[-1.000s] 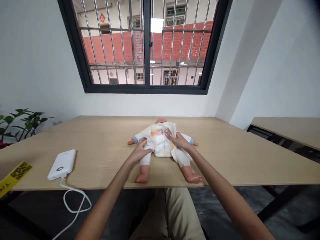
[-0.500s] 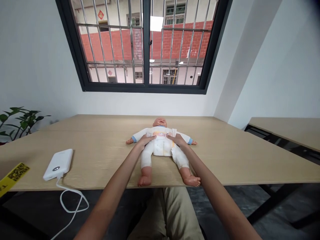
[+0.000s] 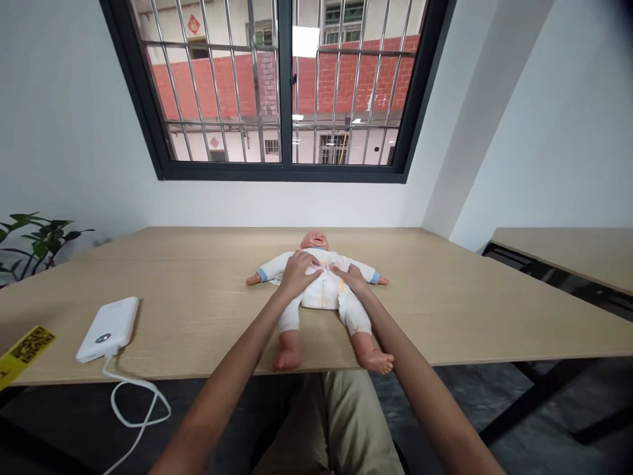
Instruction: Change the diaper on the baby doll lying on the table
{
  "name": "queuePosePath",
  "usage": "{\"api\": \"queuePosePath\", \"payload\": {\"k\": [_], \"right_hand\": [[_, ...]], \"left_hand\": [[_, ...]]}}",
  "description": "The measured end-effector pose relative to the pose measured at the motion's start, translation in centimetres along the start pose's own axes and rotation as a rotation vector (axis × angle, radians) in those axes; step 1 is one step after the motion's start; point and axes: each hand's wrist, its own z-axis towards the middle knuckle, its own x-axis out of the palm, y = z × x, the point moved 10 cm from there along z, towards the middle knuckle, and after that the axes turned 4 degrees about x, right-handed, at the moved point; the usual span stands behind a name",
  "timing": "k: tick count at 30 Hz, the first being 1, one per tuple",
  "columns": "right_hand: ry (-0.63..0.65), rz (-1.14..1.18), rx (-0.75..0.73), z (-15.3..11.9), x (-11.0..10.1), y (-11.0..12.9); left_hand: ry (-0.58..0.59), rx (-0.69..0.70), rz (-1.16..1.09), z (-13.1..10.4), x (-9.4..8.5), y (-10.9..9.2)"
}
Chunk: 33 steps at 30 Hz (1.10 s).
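Observation:
A baby doll [image 3: 315, 241] in white clothing with blue cuffs lies on its back, its head toward the window and its feet at the table's front edge. Around its hips sits a white diaper [image 3: 320, 295] with a coloured waistband. My left hand [image 3: 299, 273] bends over the diaper's waist at the left of the belly, fingers and thumb closed on the front edge. On the other side my right hand [image 3: 350, 277] grips the diaper's waist, thumb on the front and fingers round the side. The fingertips and the diaper's fastening are partly hidden.
A white power bank [image 3: 109, 328] with a white cable [image 3: 141, 384] lies at the table's left front, beside a yellow tag [image 3: 24, 353]. A plant [image 3: 39, 241] stands at the far left. Another table [image 3: 568, 254] is at right, and a barred window is ahead.
My left hand has moved up and inward from the diaper's left side onto the front of the waist. My right hand stays about where it was. The view has shifted slightly.

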Motion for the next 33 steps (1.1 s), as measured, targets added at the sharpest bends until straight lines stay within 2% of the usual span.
{"api": "queuePosePath", "payload": {"k": [3, 6, 15, 25, 33], "right_hand": [[0.017, 0.016, 0.018, 0.1, -0.1, -0.4], [0.035, 0.036, 0.035, 0.1, -0.1, -0.7], [0.056, 0.074, 0.039, -0.5, 0.1, -0.7], [0.023, 0.069, -0.026, -0.3, -0.5, -0.6], [-0.049, 0.035, -0.02, 1.1, -1.6, -2.0]], "left_hand": [[0.195, 0.105, -0.049, 0.1, 3.5, -1.7], [0.22, 0.091, -0.025, 0.2, 4.8, -1.5], [0.296, 0.15, 0.262, -1.0, 5.3, -1.7], [0.358, 0.197, 0.291, -1.6, 5.9, -2.4], [0.411, 0.214, 0.473, -2.0, 6.2, -2.8]]}}
